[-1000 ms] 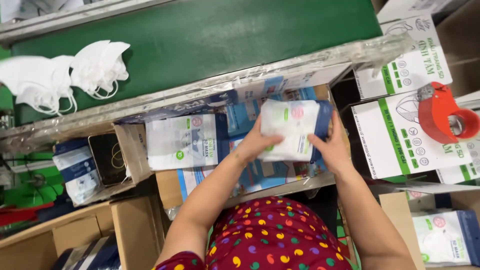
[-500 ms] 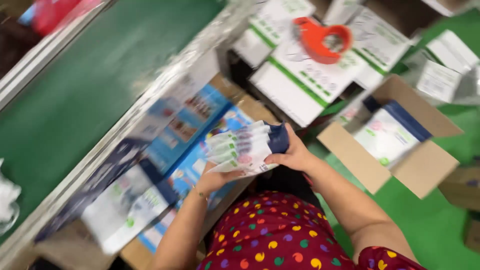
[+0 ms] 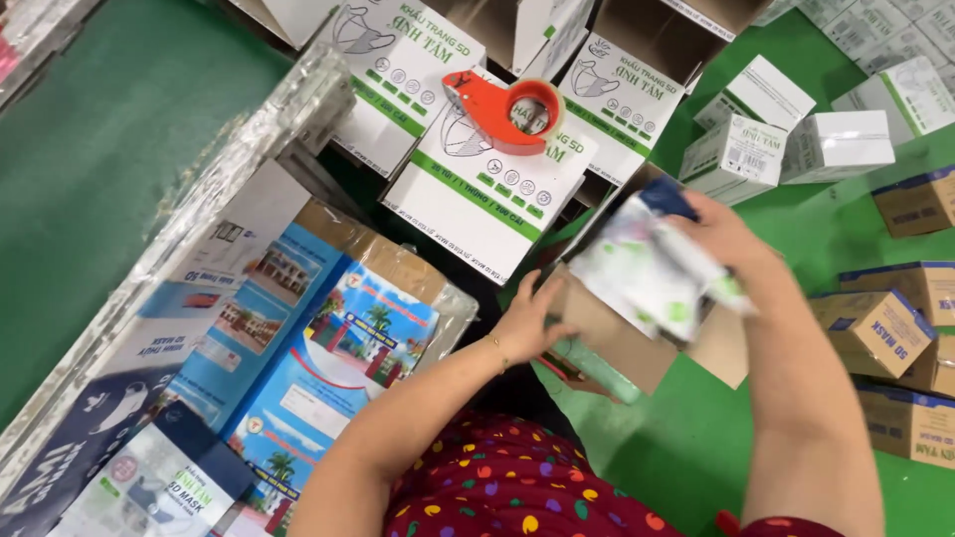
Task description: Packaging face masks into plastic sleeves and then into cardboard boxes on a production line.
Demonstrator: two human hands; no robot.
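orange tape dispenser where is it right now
In the head view the orange tape dispenser lies near the top centre, on a white and green carton, up and left of the right hand holding mask packets.
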